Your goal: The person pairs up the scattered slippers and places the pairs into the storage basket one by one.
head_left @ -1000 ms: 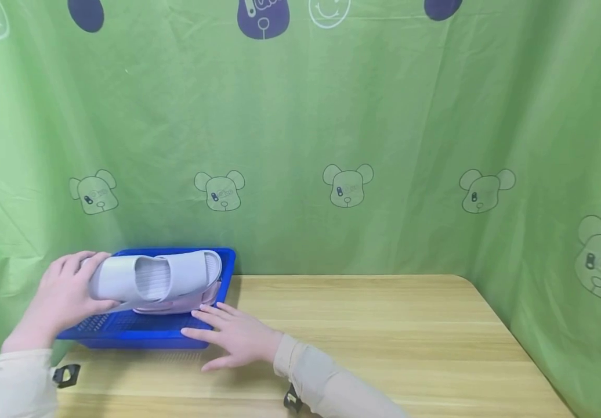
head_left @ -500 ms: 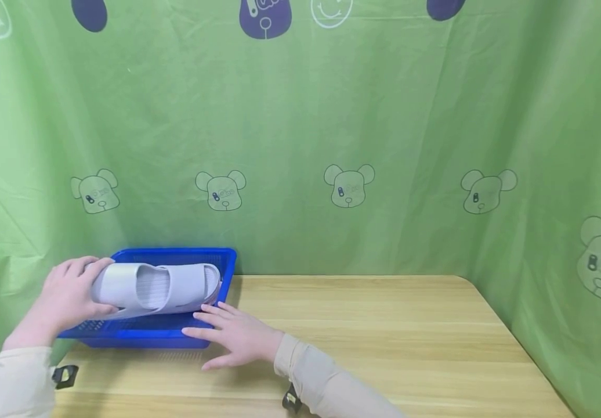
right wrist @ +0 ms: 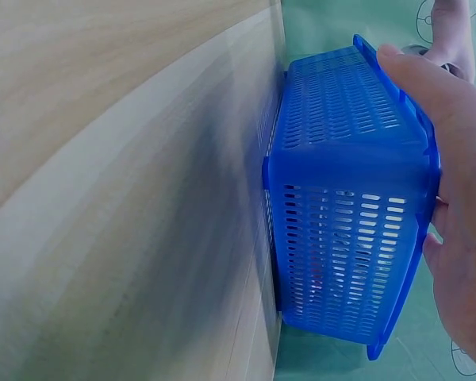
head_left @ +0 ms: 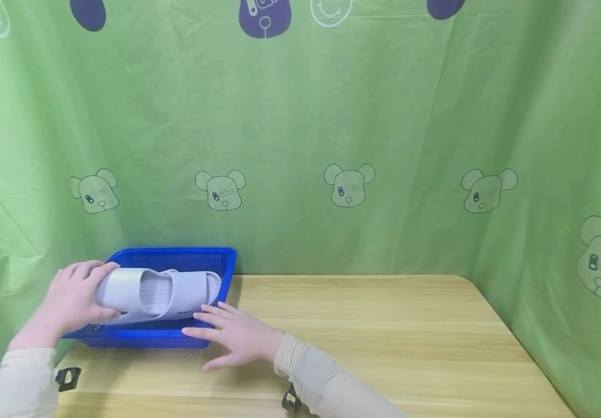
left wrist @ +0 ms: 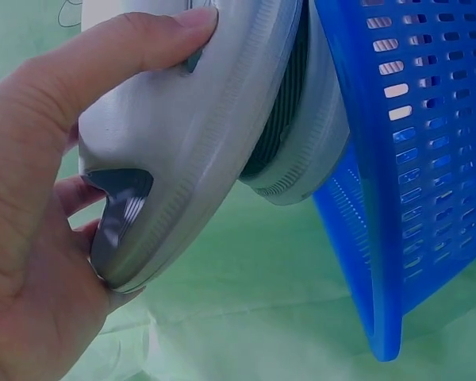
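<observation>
A pair of pale grey slippers (head_left: 156, 295), fitted together with their straps at opposite ends, lies lengthwise within the blue basket's outline. My left hand (head_left: 76, 299) grips the left end; in the left wrist view its thumb presses the upper of the near slipper (left wrist: 166, 119) and the fingers curl underneath. At the front right corner of the blue basket (head_left: 144, 342), my right hand (head_left: 243, 334) is spread with straight fingers over the rim. Whether the slippers rest on the basket's contents cannot be made out.
The basket stands on a wooden table (head_left: 384, 331) at its left side. A green printed curtain (head_left: 290, 128) hangs behind and at both sides. Black mounts (head_left: 68, 378) sit at the wrists.
The left hand has lowered the grey slippers into the basket and shifted slightly right. The pinkish item seen below them a second ago is now mostly covered. The right hand stays put.
</observation>
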### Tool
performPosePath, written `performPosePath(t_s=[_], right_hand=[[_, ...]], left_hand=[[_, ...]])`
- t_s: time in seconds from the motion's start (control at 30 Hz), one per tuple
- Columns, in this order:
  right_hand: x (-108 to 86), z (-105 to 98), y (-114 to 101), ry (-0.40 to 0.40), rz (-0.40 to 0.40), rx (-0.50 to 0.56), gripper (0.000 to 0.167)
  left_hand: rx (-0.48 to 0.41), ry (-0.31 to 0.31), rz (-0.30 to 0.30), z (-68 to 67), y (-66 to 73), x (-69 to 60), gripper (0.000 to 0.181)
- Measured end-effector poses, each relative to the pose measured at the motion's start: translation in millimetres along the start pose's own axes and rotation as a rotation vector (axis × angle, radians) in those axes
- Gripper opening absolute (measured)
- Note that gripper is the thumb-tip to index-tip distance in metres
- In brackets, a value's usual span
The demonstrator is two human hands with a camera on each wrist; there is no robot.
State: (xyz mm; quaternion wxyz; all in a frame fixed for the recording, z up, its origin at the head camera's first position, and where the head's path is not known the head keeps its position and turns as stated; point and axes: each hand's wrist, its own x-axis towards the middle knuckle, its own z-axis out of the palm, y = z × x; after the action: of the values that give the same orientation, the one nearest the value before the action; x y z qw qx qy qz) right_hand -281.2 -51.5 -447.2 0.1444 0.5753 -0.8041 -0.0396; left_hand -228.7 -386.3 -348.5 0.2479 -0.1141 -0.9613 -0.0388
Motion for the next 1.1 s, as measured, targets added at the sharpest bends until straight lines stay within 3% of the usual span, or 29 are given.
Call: performPosePath(t_s=[0.37, 0.63, 1.1], right_hand=[[-0.1, -1.0, -0.5, -0.006, -0.001, 0.009, 0.078], [-0.4, 1.3, 0.0, -0.008, 0.000, 0.007, 0.078], [-0.2, 1.4, -1.0, -0.006, 0.006, 0.029, 0.078]], left_hand=[[0.018, 0.022, 0.032, 3.3, 0.2, -0.1, 0.091], [0.004, -0.066, -0.011, 2.7, 3.3, 1.9, 0.089], [-0.012, -0.181, -0.066, 4.0, -5.6, 3.5, 0.089]])
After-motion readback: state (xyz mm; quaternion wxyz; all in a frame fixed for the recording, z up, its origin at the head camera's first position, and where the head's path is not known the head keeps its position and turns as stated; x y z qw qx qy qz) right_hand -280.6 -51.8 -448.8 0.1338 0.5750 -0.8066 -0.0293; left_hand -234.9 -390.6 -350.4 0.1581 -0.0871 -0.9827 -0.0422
